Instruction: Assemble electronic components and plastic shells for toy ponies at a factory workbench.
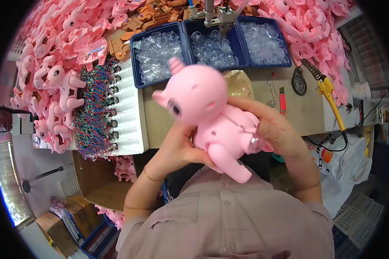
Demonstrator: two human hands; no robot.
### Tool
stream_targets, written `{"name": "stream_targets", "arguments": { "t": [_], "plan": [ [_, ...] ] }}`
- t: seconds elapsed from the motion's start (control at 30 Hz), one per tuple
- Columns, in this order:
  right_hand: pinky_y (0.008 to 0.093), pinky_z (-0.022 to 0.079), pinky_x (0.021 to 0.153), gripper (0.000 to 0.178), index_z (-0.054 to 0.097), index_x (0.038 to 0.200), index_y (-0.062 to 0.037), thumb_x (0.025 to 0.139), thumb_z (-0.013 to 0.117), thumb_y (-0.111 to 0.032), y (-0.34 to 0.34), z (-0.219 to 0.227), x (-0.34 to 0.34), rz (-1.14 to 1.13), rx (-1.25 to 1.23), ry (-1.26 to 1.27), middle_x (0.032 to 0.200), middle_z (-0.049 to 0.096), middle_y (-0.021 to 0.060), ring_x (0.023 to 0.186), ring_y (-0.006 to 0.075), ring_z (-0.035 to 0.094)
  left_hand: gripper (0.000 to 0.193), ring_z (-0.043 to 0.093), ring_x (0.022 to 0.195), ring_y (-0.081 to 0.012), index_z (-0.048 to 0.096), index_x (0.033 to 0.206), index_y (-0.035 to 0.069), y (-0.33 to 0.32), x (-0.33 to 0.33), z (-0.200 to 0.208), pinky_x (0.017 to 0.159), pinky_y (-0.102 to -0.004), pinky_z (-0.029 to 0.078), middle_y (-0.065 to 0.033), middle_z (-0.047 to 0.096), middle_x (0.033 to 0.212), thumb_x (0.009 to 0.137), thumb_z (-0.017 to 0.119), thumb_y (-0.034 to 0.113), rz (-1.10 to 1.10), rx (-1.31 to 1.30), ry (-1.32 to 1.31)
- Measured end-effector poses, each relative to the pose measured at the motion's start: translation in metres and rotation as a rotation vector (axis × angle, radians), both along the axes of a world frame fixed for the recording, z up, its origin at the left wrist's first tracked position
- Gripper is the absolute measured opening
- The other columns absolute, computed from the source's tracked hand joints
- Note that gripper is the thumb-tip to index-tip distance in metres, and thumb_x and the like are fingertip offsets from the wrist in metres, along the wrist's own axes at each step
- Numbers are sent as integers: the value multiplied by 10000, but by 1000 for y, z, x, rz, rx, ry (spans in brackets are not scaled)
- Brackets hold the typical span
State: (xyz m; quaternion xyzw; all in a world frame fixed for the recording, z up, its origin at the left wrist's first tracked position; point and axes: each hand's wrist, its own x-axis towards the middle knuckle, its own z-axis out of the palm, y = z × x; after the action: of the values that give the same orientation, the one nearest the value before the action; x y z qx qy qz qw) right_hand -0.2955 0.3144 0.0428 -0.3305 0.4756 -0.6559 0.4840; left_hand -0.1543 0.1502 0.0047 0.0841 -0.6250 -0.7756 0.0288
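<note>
Both hands hold a pink toy unicorn [203, 99] up in front of my chest. Its horned head tilts to the upper left, and one leg points down toward my shirt. My left hand [181, 146] is closed round the lower left of the body, thumb along the leg. Round the right side of the body, my right hand [268, 123] is closed, its fingers partly hidden behind the toy. By the right thumb, a clear plastic piece [255, 144] shows at the toy's side; whether it is fixed there I cannot tell.
Ahead stand blue bins [137, 64] of clear plastic parts. A white foam tray [132, 108] beside wired boards [95, 112] lies left. Heaps of pink toy parts [52, 86] flank the table. At right are a yellow soldering iron [328, 93] and a red cutter [282, 102]; a cardboard box [99, 183] sits below.
</note>
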Motion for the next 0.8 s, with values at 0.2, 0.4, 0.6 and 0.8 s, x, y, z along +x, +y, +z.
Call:
{"name": "stream_targets", "arguments": {
  "t": [0.2,0.4,0.6,0.8],
  "plan": [
    [324,322,1038,689,275,1416,33,897,621,-260,38,-11,46,-199,192,52,1336,425,142,1236,219,419,625,288,1351,-270,319,1391,-44,24,21,-2,1102,-394,227,-158,294,1450,939,499,349,-43,188,-106],
    [323,324,1040,599,353,1379,12,918,597,-283,62,-3,31,125,412,-212,1340,456,110,1253,178,407,670,379,1277,-220,325,1382,-15,31,41,20,1068,-366,290,-125,420,1345,852,674,199,-326,406,-480],
    [306,418,946,498,426,1278,30,912,602,-258,72,-14,23,361,376,-158,1216,526,116,1137,162,497,557,502,1141,-163,480,1261,-14,26,20,21,966,-329,420,-102,540,1218,800,736,167,-468,463,-527],
    [296,475,875,458,448,1243,22,906,608,-245,62,-14,23,523,404,-330,1134,579,101,1033,154,567,516,578,1024,-140,531,1216,10,21,10,24,866,-294,495,-80,620,1110,785,762,173,-659,524,-566]
  ]
}}
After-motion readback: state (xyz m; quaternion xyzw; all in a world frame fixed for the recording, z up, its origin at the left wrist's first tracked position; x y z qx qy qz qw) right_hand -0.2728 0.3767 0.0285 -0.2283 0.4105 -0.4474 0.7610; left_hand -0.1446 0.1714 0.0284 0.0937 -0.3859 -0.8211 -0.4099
